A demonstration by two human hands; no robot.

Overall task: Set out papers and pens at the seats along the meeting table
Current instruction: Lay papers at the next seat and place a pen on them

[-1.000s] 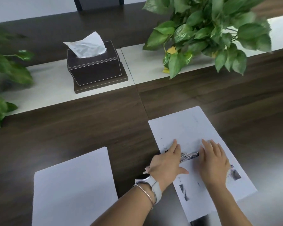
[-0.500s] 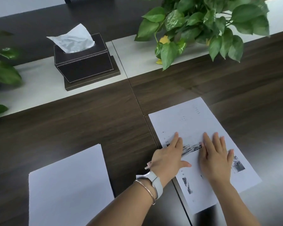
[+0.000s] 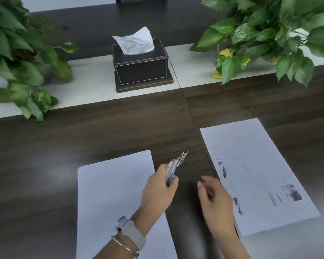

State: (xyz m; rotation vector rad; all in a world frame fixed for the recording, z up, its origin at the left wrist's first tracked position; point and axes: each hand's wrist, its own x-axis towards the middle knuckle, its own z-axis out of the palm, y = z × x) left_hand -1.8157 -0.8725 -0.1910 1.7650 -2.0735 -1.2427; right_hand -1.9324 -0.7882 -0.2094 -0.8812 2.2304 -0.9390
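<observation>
My left hand (image 3: 157, 191) is shut on a bundle of pens (image 3: 174, 167), held above the dark table between two sheets, tips pointing up and to the right. A blank white sheet (image 3: 110, 193) lies under and to the left of that hand. A printed sheet (image 3: 254, 171) with dark marks lies at the right. My right hand (image 3: 215, 200) hovers beside the printed sheet's left edge, fingers loosely curled, holding nothing. No pen lies on either sheet.
A dark tissue box (image 3: 140, 66) stands on the pale centre strip (image 3: 90, 85) of the dark wooden table (image 3: 101, 131). Leafy plants hang over the strip at the left (image 3: 17, 58) and the right (image 3: 269, 34).
Both hands have lifted off the printed sheet and moved left. The left hand now holds the pens up over the gap between the sheets. The view has swung left.
</observation>
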